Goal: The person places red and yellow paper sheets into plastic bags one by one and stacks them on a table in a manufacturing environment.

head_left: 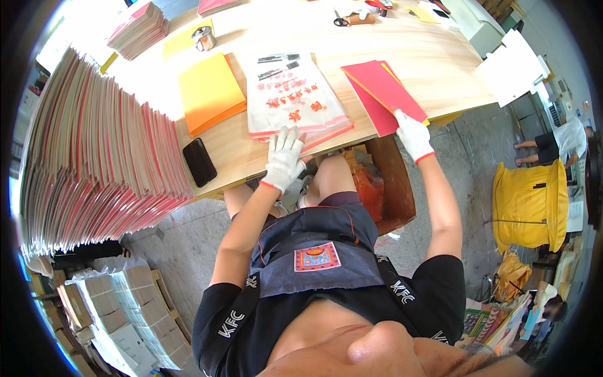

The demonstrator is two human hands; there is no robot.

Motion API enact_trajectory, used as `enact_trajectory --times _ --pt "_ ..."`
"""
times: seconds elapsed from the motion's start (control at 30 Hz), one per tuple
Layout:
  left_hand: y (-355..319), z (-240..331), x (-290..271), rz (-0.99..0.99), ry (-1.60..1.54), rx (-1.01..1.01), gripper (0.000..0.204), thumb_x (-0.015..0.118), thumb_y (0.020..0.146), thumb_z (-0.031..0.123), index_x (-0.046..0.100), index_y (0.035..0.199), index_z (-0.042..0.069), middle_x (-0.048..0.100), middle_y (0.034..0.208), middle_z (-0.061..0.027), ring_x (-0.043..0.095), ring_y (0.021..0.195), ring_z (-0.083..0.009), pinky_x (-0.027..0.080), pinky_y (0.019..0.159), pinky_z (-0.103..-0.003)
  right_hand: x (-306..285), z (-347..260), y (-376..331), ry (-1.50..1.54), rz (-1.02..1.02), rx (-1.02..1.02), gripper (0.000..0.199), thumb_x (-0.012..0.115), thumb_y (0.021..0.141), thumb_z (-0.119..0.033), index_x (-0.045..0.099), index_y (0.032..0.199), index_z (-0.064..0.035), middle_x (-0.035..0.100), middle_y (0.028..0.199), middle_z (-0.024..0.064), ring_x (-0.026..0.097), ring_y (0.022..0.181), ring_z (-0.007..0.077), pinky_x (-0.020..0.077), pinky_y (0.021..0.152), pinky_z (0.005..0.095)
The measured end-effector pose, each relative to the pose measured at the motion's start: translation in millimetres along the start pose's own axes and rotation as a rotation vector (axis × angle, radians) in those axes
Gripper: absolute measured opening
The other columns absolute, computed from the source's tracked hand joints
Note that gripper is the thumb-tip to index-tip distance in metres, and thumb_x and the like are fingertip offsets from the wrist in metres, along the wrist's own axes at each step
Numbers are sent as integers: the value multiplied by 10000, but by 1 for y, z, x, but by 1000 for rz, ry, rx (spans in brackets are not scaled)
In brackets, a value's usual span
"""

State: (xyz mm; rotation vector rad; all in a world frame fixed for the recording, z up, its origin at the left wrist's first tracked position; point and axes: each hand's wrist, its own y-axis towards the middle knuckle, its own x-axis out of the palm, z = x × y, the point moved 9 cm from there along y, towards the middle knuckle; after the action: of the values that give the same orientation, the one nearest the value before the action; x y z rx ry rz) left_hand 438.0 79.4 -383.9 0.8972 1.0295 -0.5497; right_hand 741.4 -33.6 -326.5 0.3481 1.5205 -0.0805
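Observation:
A stack of clear plastic bags (292,94) with red print lies at the table's near edge, in front of me. My left hand (284,160), in a white glove, rests on the near edge of the bags with its fingers stretched out. To the right, my gloved right hand (414,135) grips the near right edge of red sheets (380,94), its thumb on top. A strip of orange runs between the red sheets, and yellow shows along their right side. Left of the bags lies a stack of orange-yellow sheets (212,91).
A black phone (200,162) lies at the table's near left edge. Tall stacks of red-edged sheets (100,151) stand at the left. A metal cup (203,39) and scissors (341,20) are farther back. Below the table is a brown bin (392,182); other people (568,139) are at the far right.

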Motion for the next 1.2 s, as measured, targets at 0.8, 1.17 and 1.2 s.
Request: enact_trajectory --times 0.8,1.17,1.2 --pt "81 -46 -81 58 -760 -288 722 662 862 121 266 1459 31 432 1416 -201 308 1389 -301 319 1091 -393 -13 50 -30 1566 376 274 364 448 780 92 539 1132 67 606 1031 107 600 948 173 495 902 325" --pt "55 -115 -16 -13 -1162 -468 559 753 783 48 495 1276 -2 641 1128 -81 590 1018 -143 501 860 -283 60 -57 19 1774 288 174 457 570 854 77 479 1288 -31 596 1186 48 570 1042 129 464 892 268" --pt "50 -124 -15 152 -1149 -486 531 761 769 40 512 1236 -3 656 1051 -74 612 953 -140 510 837 -278 59 -64 22 1762 302 187 464 564 854 82 471 1293 -34 594 1188 48 569 1058 136 461 908 270"
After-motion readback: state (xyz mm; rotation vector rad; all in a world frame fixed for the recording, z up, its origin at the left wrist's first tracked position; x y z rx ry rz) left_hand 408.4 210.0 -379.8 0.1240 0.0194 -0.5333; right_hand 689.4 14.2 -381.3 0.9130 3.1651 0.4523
